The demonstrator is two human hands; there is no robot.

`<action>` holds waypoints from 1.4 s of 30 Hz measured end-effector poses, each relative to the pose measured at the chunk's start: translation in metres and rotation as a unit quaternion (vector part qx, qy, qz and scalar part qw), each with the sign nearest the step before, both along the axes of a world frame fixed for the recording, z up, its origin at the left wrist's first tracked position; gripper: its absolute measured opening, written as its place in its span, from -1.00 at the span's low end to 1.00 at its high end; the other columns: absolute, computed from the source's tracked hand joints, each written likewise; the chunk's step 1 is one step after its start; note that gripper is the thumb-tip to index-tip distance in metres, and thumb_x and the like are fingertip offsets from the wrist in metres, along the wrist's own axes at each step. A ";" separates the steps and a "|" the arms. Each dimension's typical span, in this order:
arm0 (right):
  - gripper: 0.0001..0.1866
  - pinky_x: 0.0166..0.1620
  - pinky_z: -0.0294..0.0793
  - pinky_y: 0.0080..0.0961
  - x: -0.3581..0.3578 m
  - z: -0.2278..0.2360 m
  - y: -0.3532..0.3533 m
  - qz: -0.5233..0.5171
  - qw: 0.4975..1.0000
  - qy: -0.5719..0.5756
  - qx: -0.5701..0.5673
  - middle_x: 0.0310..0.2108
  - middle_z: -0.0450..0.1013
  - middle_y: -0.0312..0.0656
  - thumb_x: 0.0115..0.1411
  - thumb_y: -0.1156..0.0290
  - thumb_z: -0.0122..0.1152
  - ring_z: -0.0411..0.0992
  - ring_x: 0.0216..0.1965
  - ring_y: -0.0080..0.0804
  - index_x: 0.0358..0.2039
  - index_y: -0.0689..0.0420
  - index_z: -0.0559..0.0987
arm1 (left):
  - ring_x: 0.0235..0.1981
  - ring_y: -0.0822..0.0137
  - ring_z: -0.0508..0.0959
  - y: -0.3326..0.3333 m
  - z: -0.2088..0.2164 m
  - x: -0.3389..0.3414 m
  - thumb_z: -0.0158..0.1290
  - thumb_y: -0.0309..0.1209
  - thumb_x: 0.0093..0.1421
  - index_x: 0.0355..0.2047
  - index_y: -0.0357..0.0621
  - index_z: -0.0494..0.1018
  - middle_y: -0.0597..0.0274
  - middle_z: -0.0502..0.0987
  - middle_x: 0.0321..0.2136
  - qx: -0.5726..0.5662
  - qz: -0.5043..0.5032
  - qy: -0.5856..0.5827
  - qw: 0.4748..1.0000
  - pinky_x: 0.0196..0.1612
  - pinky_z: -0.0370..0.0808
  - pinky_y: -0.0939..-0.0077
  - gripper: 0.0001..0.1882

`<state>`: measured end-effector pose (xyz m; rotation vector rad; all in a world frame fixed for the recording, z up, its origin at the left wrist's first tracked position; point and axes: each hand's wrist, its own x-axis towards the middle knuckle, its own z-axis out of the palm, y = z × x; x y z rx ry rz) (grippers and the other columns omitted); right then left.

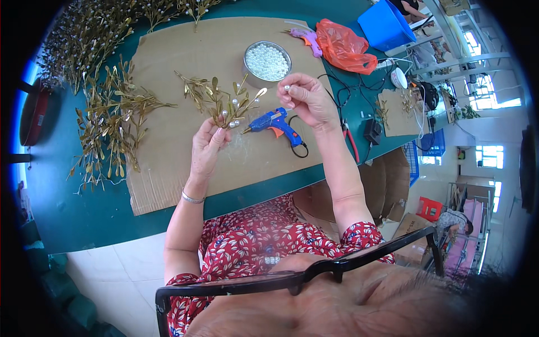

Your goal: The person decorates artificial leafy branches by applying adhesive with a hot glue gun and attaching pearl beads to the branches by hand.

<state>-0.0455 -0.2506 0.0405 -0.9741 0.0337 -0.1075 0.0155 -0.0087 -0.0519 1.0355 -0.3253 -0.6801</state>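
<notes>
My left hand (209, 147) pinches a gold artificial leaf sprig (217, 104) by its lower end; several white pearl beads sit among its leaves. Between the fingertips of my right hand (310, 101) is one white pearl bead (287, 87), held a little to the right of the sprig. Behind the hands stands a round metal tin (267, 78) filled with such beads (266, 60). A blue hot glue gun (276, 123) lies on the cardboard (236, 180) between my hands, its nozzle toward the left hand. Another gold sprig (193, 87) rests just behind the held one.
Gold sprigs (112, 123) lie piled at the left, with a larger heap (84, 39) at the far left. At the back right are a pink glue gun (306, 40), a red plastic bag (344, 48) and a blue bin (386, 25). Red-handled pliers (351, 143) lie beside cables at right.
</notes>
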 end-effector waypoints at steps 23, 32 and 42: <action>-0.56 -0.39 0.41 -0.68 -0.005 0.014 0.049 -0.038 0.887 0.058 -0.456 -0.36 0.48 -0.31 -0.04 0.54 0.26 0.40 -0.36 -0.62 -0.10 0.12 0.38 | -0.58 0.63 0.18 -0.002 0.004 -0.002 -0.06 -0.37 0.25 -0.02 -0.32 0.28 0.42 0.34 -0.57 0.048 -0.088 -0.001 0.995 -0.49 0.11 0.76 -0.65; -0.54 -0.59 0.34 -0.74 -0.007 0.020 0.050 -0.040 0.877 0.037 -0.477 -0.34 0.48 -0.30 -0.03 0.54 0.26 0.39 -0.57 -0.68 -0.09 0.14 0.35 | -0.58 0.64 0.19 -0.002 0.002 -0.001 -0.06 -0.40 0.25 -0.02 -0.32 0.27 0.41 0.34 -0.56 0.040 -0.087 0.009 0.995 -0.49 0.13 0.78 -0.66; -0.56 -0.62 0.34 -0.75 -0.007 0.018 0.051 -0.036 0.886 0.046 -0.461 -0.34 0.49 -0.30 -0.01 0.54 0.25 0.36 -0.63 -0.70 -0.10 0.13 0.35 | -0.57 0.65 0.21 -0.002 0.004 -0.002 -0.07 -0.42 0.25 -0.03 -0.31 0.29 0.42 0.34 -0.56 0.050 -0.087 0.000 0.995 -0.47 0.17 0.79 -0.69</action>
